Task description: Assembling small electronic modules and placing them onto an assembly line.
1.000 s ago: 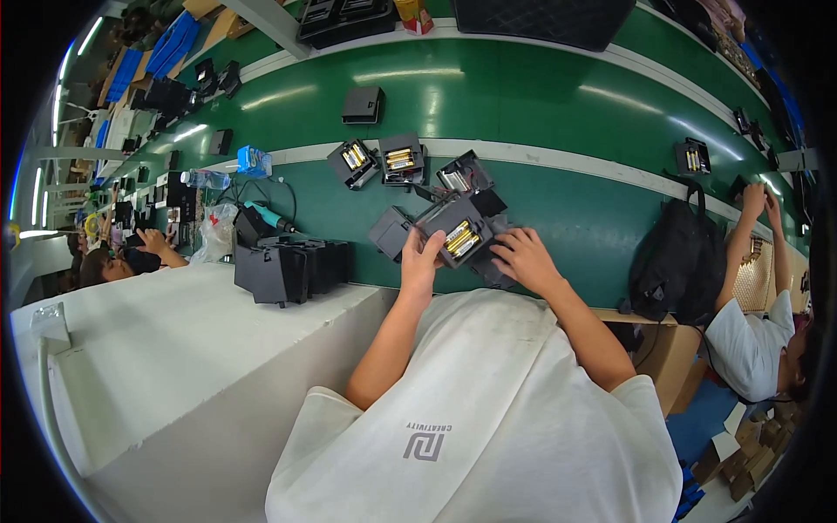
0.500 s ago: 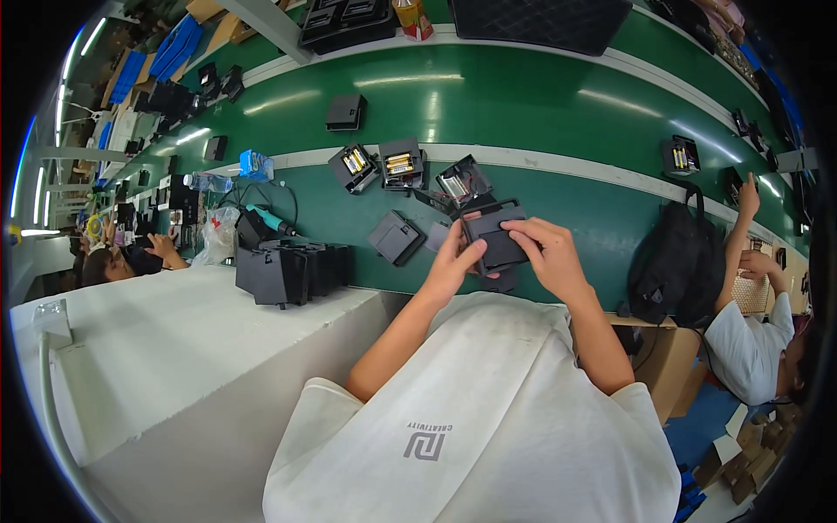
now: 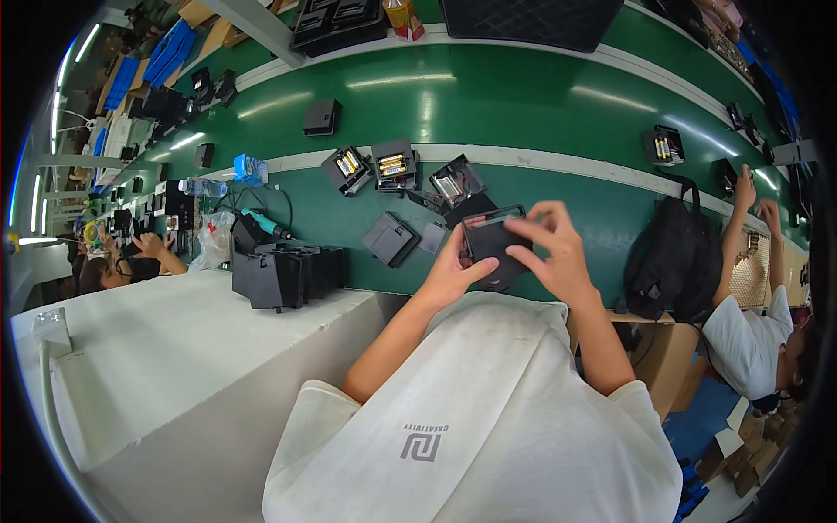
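My left hand (image 3: 459, 270) is closed around the left side of a black plastic case (image 3: 493, 240), its thumb on the near edge. My right hand (image 3: 554, 248) is at the right side of the case, fingers spread and slightly smeared by motion. Its fingertips are over or on the case; contact is hard to tell. Just beyond the case is an opened black battery housing (image 3: 457, 181) with cells inside. To the left lie a closed black case (image 3: 391, 239) and a small dark flat piece (image 3: 432, 237).
Two open black cases with batteries (image 3: 347, 169) (image 3: 396, 166) stand by the white rail. At left are black housings (image 3: 288, 276), a teal electric screwdriver (image 3: 266, 223) and a plastic bag (image 3: 214, 240). A black backpack (image 3: 667, 261) and a co-worker (image 3: 750, 322) are at right.
My right hand's fingers have lifted and spread from the flat dark cover they pressed. The case has tilted in my left hand. At right, the co-worker's hands have moved.
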Demonstrator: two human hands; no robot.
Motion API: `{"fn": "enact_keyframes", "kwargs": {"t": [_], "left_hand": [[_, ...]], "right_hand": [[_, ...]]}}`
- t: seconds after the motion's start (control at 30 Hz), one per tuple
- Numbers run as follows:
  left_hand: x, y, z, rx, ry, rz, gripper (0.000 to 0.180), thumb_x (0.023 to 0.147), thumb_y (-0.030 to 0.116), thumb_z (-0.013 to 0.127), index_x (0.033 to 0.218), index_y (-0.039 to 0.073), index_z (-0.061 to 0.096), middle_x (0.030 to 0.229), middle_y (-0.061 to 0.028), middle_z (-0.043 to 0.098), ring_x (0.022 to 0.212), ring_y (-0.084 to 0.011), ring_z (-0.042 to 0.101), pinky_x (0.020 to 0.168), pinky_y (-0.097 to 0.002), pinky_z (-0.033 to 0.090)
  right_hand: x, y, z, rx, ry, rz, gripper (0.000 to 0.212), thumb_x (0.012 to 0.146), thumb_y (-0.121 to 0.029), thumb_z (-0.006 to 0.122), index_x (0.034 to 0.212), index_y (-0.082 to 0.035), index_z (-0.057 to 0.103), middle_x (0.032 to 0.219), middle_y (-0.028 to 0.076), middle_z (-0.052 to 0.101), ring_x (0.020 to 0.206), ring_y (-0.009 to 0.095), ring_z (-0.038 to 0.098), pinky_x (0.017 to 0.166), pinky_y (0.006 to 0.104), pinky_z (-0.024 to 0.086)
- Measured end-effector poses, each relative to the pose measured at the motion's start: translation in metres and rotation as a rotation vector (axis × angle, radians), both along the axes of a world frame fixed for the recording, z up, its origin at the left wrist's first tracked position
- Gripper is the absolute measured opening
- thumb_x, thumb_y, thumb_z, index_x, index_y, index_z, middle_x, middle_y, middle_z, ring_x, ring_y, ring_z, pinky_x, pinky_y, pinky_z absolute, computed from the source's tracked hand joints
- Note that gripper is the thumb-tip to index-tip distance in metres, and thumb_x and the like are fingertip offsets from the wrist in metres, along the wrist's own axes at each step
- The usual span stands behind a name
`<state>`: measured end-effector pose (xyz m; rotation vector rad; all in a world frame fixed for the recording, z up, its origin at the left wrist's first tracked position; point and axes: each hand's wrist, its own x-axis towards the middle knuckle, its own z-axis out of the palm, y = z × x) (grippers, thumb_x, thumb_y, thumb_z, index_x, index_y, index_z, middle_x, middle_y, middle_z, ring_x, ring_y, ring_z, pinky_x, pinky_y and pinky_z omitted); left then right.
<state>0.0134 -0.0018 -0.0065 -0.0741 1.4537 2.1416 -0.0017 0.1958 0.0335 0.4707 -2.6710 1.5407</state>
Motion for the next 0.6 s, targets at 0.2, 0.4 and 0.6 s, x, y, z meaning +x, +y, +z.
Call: {"fn": "enact_keyframes", "kwargs": {"t": [0.2, 0.4, 0.6], "left_hand": [[-0.007, 0.003, 0.000, -0.003, 0.026, -0.040, 0.061, 0.083, 0.000, 0.066, 0.137, 0.006, 0.038, 0.123, -0.0133, 0.054, 0.101, -0.0202, 0.058, 0.083, -0.0307, 0.052], [-0.018, 0.007, -0.010, -0.140, 0.133, -0.089, 0.060, 0.086, 0.011, 0.067, 0.138, 0.005, 0.038, 0.128, -0.0163, 0.052, 0.105, -0.0268, 0.059, 0.089, -0.0351, 0.050], [-0.035, 0.011, -0.043, -0.721, 0.401, -0.206, 0.063, 0.086, 0.022, 0.067, 0.139, 0.004, 0.038, 0.139, -0.0232, 0.043, 0.121, -0.0376, 0.050, 0.098, -0.0438, 0.043]], "right_hand": [[0.010, 0.000, -0.021, -0.349, -0.434, -0.106, 0.064, 0.085, -0.017, 0.067, 0.141, -0.003, 0.037, 0.116, 0.015, 0.059, 0.099, 0.025, 0.058, 0.086, 0.0311, 0.047], [0.003, 0.011, -0.034, -0.527, -0.634, -0.061, 0.057, 0.089, -0.018, 0.062, 0.139, 0.000, 0.039, 0.126, 0.018, 0.055, 0.108, 0.024, 0.055, 0.094, 0.0341, 0.044], [-0.088, 0.077, -0.097, -0.324, -0.441, -0.497, 0.053, 0.089, -0.025, 0.064, 0.129, 0.006, 0.049, 0.126, 0.020, 0.055, 0.106, 0.026, 0.057, 0.092, 0.0334, 0.045]]}}
